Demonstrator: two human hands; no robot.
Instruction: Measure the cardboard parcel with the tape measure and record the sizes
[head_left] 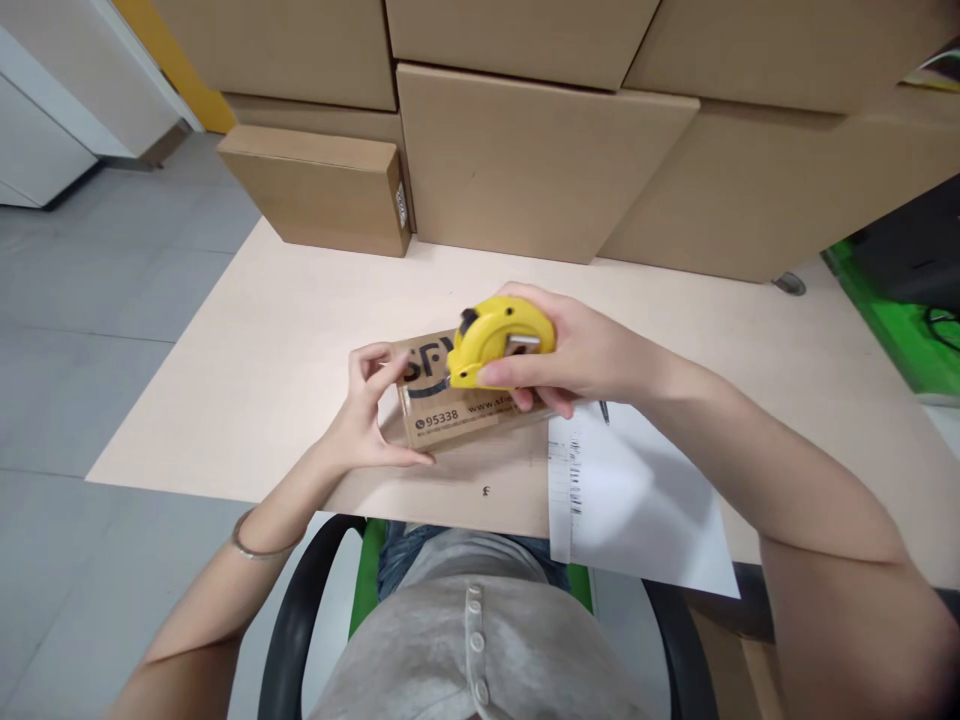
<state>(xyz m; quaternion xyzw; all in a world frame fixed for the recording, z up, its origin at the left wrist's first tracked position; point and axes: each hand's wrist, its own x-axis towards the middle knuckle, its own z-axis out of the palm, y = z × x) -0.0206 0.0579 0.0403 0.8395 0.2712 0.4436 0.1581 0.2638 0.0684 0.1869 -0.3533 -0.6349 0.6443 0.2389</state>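
Tape measure (501,343), bright yellow with a black button and a metal clip, sat clasped in the right hand (577,355) just above a small brown cardboard box (450,405). Its rounded case lay lengthwise left to right, its dark mouth pointing left toward the left hand (367,420). That hand pinched the box's left end, thumb below and fingers on top. The box rested near the worktop (285,350) front edge, its long axis running left-right, beside a white sheet (637,500).
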